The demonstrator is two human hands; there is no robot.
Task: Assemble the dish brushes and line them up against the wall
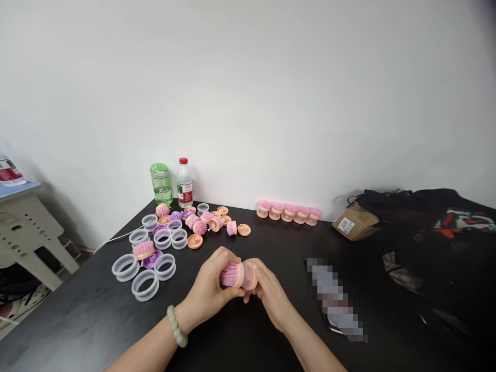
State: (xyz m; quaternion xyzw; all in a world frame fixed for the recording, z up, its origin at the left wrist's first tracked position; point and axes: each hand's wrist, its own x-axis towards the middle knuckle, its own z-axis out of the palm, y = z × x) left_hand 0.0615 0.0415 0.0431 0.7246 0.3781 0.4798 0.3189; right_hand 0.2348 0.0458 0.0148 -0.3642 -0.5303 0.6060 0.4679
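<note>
A small round scrub brush [231,275] with pink bristles, a peach collar and a clear middle ring is held sideways above the black table. My left hand [211,284], a beaded bracelet at its wrist, wraps round the bristle end. At the other end, my right hand [269,292] closes on the peach cap, its fingers partly hidden behind it. Left of the hands lie loose clear rings [145,285], peach caps [195,241], purple caps [152,259] and pink bristle heads [143,250]. Several similar brushes [289,213] stand upright in a row near the wall.
A green bottle [161,185] and a red-capped water bottle [185,183] stand at the back left. To the right lie a phone [333,299] with a blurred screen, a brown paper package [355,222] and a dark heap of cloth [437,258]. A white wall [248,103] rises behind the table.
</note>
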